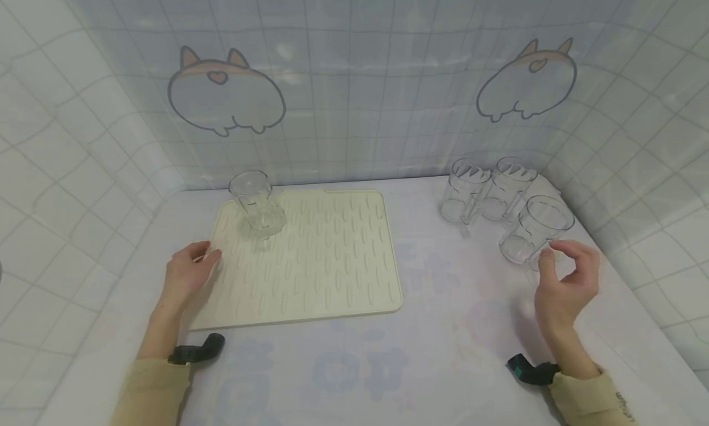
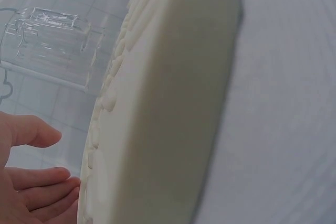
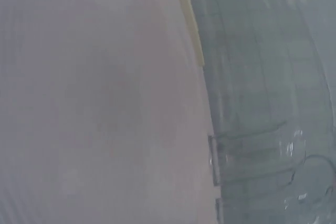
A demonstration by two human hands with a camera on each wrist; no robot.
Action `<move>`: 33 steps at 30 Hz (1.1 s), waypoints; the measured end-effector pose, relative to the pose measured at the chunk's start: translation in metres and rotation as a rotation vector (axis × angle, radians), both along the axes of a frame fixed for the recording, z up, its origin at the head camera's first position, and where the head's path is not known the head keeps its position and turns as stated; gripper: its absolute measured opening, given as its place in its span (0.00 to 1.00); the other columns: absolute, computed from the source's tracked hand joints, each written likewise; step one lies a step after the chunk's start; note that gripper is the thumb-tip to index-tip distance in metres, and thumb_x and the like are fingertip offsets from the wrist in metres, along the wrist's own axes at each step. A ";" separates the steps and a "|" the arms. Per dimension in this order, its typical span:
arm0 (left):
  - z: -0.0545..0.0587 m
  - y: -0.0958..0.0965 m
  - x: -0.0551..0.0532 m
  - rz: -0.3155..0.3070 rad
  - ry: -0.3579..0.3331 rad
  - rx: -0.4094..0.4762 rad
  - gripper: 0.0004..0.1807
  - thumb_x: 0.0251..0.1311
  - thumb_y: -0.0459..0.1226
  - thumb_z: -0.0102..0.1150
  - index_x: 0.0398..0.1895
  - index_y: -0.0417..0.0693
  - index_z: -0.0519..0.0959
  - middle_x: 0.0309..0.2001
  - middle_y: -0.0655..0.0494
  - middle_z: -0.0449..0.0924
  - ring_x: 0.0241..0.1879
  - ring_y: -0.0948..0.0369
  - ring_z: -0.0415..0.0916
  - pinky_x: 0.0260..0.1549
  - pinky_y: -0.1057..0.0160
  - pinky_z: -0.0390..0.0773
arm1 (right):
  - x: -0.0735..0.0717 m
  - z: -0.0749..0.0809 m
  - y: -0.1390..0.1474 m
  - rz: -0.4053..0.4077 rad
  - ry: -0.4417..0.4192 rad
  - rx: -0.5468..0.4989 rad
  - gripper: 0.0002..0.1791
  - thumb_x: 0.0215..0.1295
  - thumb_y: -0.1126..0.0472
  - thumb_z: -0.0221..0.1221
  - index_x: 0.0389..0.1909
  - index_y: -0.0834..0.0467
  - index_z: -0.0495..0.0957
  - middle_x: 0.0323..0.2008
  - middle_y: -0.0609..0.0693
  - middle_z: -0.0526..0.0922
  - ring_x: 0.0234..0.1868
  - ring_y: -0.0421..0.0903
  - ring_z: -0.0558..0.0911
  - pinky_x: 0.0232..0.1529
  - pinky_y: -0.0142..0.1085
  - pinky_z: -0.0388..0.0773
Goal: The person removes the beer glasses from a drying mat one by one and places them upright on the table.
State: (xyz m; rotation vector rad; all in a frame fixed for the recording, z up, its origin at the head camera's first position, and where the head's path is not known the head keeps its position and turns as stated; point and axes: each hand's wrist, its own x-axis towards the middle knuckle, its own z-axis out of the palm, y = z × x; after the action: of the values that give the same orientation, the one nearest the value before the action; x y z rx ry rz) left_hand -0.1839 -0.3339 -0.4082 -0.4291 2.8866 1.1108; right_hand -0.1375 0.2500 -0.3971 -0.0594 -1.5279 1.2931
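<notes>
A clear glass mug stands at the back left of a cream ridged mat. At the mat's left edge is my left hand, thumb and fingers loosely bent with a gap between them. The left wrist view has its fingertips right by the mat and the glass mug farther off. Over on the right, my right hand curves its thumb and fingers at the handle side of another clear glass mug, fingertips overlapping the handle. The right wrist view does not show this hand.
Two more clear glass mugs, one on the left and one on the right, stand close together at the back right. White cloth covers the table, and a grid-patterned curtain rises behind and along both sides.
</notes>
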 end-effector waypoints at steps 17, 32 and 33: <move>-0.003 -0.003 0.000 0.014 -0.012 -0.002 0.36 0.68 0.52 0.41 0.68 0.32 0.57 0.64 0.30 0.60 0.62 0.36 0.62 0.56 0.42 0.68 | -0.001 -0.001 -0.070 0.391 -0.034 0.252 0.09 0.49 0.81 0.56 0.35 0.76 0.76 0.35 0.67 0.77 0.45 0.49 0.76 0.52 0.32 0.70; -0.003 -0.002 -0.003 0.011 0.011 0.003 0.35 0.68 0.51 0.42 0.68 0.33 0.58 0.64 0.30 0.61 0.62 0.37 0.62 0.57 0.42 0.67 | -0.015 -0.018 -0.128 0.546 -0.164 0.342 0.14 0.54 0.76 0.60 0.42 0.66 0.79 0.41 0.58 0.81 0.45 0.51 0.78 0.50 0.31 0.70; -0.003 -0.002 -0.003 0.010 0.014 0.002 0.35 0.68 0.50 0.42 0.68 0.33 0.58 0.64 0.30 0.61 0.62 0.37 0.62 0.56 0.42 0.68 | -0.017 -0.022 -0.131 0.553 -0.175 0.344 0.14 0.54 0.75 0.60 0.43 0.65 0.79 0.41 0.56 0.81 0.45 0.50 0.78 0.50 0.31 0.69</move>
State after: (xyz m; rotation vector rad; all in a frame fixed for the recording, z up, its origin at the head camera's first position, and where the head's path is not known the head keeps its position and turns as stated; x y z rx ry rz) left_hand -0.1864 -0.3360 -0.4114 -0.4383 2.8979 1.1227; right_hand -0.1546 0.1190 -0.4194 0.5155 -1.9833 1.4500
